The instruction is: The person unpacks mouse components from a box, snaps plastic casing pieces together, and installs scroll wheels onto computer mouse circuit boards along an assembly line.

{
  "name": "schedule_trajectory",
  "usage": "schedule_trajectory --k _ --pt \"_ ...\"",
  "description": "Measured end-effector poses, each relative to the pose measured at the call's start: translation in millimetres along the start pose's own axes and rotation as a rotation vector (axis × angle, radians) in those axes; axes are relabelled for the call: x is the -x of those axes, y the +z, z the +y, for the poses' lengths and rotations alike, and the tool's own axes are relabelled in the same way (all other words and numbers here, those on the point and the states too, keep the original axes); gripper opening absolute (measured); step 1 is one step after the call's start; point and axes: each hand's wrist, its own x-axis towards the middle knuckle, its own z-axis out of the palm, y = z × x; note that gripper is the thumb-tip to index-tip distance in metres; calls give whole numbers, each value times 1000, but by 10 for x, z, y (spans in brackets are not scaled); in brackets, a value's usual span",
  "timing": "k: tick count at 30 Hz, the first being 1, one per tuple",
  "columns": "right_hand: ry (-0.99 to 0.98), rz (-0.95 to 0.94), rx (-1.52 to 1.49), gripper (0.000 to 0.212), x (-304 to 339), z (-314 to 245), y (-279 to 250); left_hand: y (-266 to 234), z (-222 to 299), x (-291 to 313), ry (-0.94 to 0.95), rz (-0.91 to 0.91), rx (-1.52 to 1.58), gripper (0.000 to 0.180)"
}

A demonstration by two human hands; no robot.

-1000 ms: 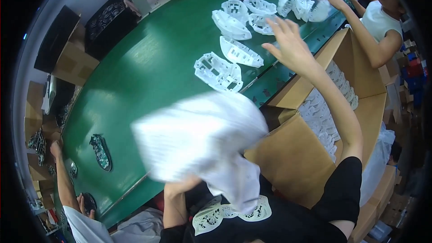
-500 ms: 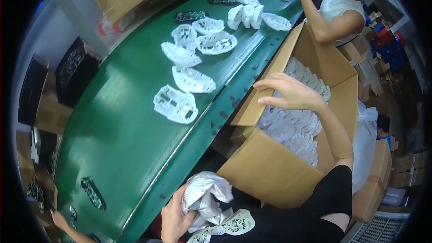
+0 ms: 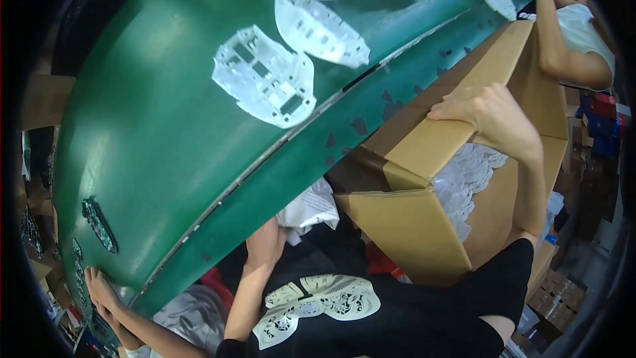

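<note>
My left hand is low in front of the green surface's near edge, closed on a crumpled white sheet; whether it is paper or plastic I cannot tell. Part of the sheet sits beneath the surface's edge. To the right, my right hand grips the upper flap of an open cardboard box, its fingers bent over the flap's edge. Inside the box lie many stacked whitish plastic parts, partly covered by the flap and my arm.
On the green conveyor belt lie several white plastic shells and a dark green circuit board. Another person's hands rest at the lower left edge. A co-worker's arm is at the upper right, beyond the box.
My right hand has gone from open above the box to gripping its flap. My left hand has carried the crumpled sheet forward, toward the belt's underside. The view has shifted.
</note>
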Motion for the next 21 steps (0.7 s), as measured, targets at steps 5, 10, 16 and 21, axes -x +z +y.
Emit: schedule_trajectory --k 5,10,16,21 --pt "44 23 47 33 150 -41 97 -283 456 -312 -229 -172 52 42" --pt "64 25 105 29 318 -58 97 -376 1118 -514 -51 -467 -39 78" --pt "70 59 55 26 308 -9 154 580 394 -600 240 -398 124 54" --pt "59 90 69 26 302 58 214 1634 -100 -971 439 -501 210 36"
